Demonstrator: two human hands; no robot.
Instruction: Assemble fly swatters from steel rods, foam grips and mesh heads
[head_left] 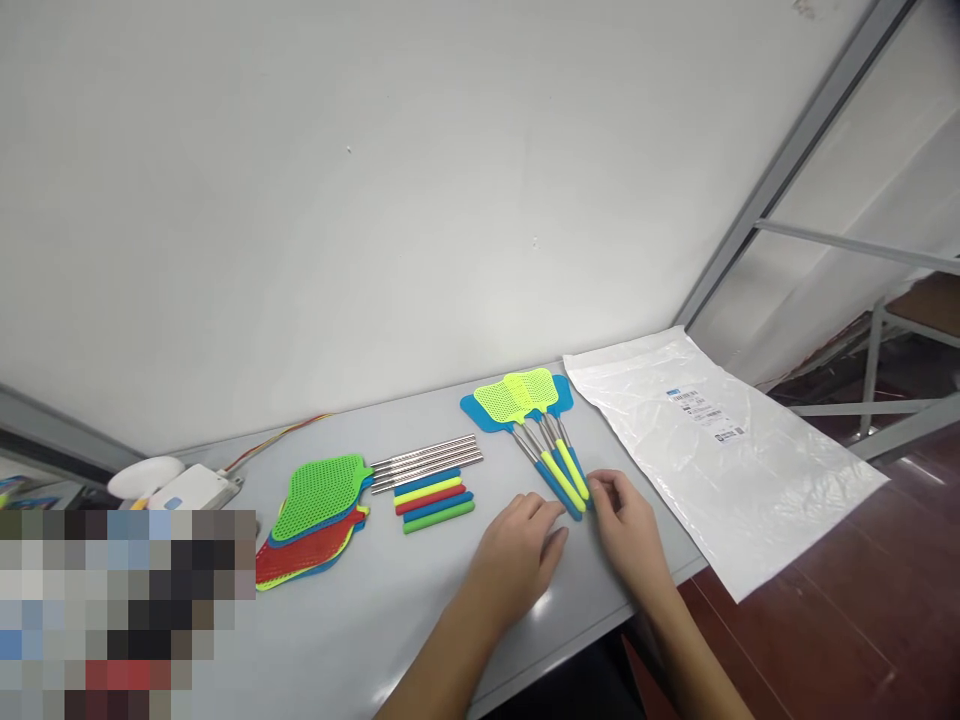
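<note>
Got left hand (514, 555) and right hand (630, 525) part-curled, flanking handle ends of assembled swatters (536, 388) at 12 o'clock; can't tell if gripping. Best press lightly, evenly, to avoid sliding overlapped heads. Keep clear of loose rods (427, 462) and grips (433, 493) at 10. Working on grey worktop (337, 650), with white mailer (697, 480) overhanging at 2, pale wall (412, 220) at 12, red tiled floor (832, 560) at 3.
</note>
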